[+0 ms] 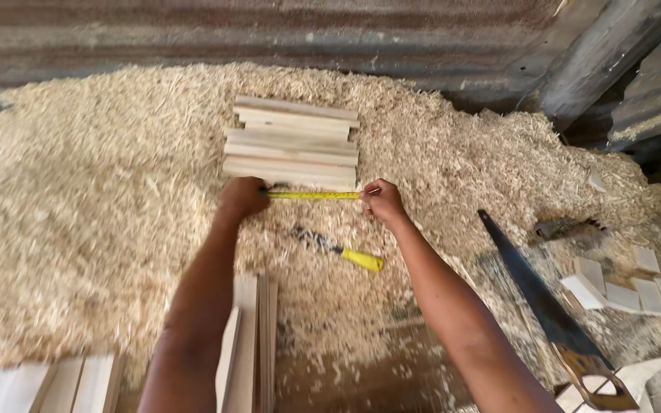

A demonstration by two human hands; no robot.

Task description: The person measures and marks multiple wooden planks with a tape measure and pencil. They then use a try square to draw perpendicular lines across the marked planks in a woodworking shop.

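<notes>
I see the yellow tape measure [311, 196] stretched along the six o'clock edge of the stacked wooden slats [292, 144]: left hand [240, 196] fisted on its case, probably, right hand [382, 200] pinching the thin, springy blade's tip. Light, slippery; grip the ends.

A stack of pale wooden boards [292, 145] lies on a wide heap of wood shavings [93, 199]; the left hand [241, 196] and the right hand [382, 200] hold a yellow measuring tape [311, 196] stretched along the stack's near edge, one hand at each end; a yellow-handled tool [340, 249] lies in the shavings just below; a handsaw [546, 306] rests to the right, near small offcut blocks [627, 289]; long planks [250, 348] lie between the forearms; corrugated metal sheeting [231, 30] stands behind.
</notes>
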